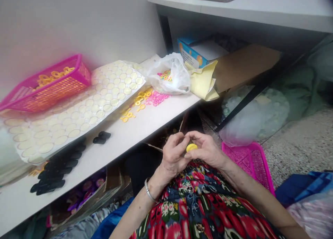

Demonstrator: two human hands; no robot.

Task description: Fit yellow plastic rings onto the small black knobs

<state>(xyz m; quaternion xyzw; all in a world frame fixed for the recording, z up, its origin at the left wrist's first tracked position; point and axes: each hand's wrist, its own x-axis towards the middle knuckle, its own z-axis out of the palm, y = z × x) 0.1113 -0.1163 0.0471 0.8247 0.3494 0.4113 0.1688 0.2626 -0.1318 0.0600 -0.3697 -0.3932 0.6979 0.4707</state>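
In front of my patterned clothing, a small round yellow plastic piece (191, 147) sits between my two hands. My right hand (208, 149) is closed, with thumb and fingers around this piece. From the other side my left hand (173, 152) is closed too, its fingers curled and meeting the right fingertips at the piece. Part of the piece is hidden by the fingers. On the white table to the left lie loose yellow ring-shaped pieces (127, 114), a heap of tiny pink pieces (157, 98) and black cylindrical pieces (58, 168).
A pink basket (54, 93) of yellow pieces stands on a sheet of round stickers (104, 96). Behind the loose pieces is a white plastic bag (179, 76) holding small coloured bits. Another pink basket (262, 166) is on the floor at right; an open box (104, 190) is under the table.
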